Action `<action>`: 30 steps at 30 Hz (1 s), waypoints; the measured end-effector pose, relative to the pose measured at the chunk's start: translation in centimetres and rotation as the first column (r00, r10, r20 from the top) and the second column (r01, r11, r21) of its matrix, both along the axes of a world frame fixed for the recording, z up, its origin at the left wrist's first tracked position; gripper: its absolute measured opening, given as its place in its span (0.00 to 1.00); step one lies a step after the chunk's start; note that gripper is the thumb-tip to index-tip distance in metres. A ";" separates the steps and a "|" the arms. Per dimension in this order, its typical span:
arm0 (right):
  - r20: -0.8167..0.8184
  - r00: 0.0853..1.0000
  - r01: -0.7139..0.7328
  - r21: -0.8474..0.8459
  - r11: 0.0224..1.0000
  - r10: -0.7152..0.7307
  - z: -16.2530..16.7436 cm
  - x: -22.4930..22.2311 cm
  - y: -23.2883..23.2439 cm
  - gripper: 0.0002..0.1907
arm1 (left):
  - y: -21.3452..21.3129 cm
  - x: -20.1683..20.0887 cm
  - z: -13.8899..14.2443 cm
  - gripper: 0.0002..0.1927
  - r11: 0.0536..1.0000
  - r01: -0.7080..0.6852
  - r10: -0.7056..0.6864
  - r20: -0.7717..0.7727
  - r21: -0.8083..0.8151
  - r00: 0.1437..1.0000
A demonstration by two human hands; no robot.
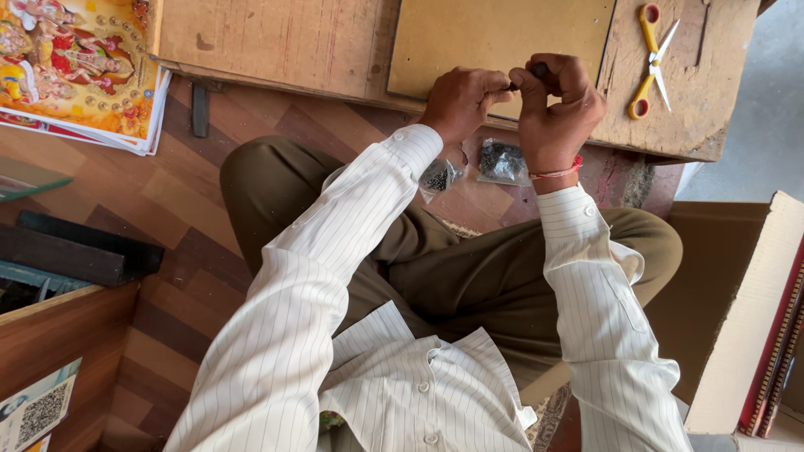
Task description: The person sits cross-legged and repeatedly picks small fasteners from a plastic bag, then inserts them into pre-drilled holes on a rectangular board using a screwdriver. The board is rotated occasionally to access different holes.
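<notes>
While both hands meet over desk's [293,42] near edge, left hand [459,100] and right hand [557,105] pinch small dark object [536,72], mostly hidden by fingers; two clear pouches [501,161] just below, scissors [651,59] near far right corner.

1. Dark item [536,72] pinched between left hand [461,100] and right hand [557,105]: mostly covered by fingers, kind unclear.
2. Two bags [502,161]: dark contents too small to identify.
3. Prints [79,67]: cut off at left edge.
4. Frames [775,351]: cut off at right edge.
</notes>
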State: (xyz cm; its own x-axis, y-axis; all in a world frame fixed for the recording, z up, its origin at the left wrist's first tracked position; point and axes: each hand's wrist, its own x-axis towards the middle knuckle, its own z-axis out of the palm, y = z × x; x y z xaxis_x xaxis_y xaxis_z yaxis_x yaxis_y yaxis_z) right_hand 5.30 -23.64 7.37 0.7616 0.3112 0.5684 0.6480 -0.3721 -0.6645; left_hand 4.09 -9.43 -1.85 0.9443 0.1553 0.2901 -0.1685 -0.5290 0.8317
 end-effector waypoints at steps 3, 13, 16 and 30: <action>-0.005 1.000 -0.002 -0.002 1.000 0.002 0.6 -0.2 0.2 0.08 | 0.1 -0.2 0.5 0.08 0.999 0.038 -0.037 -0.045 0.026 0.998; 0.037 0.993 -0.109 -0.069 0.992 0.112 1.6 -0.2 -0.3 0.06 | 0.1 0.0 0.5 0.09 0.999 0.021 -0.021 0.008 0.031 1.000; 0.048 0.996 -0.071 -0.107 0.992 0.076 1.4 -0.2 -0.2 0.06 | 0.1 -0.1 0.3 0.08 1.000 0.017 -0.016 -0.011 0.018 1.000; 0.037 0.999 0.025 -0.036 0.999 -0.024 -0.1 -0.5 0.0 0.08 | 0.1 -0.3 0.2 0.09 0.996 0.005 -0.008 0.028 0.090 1.000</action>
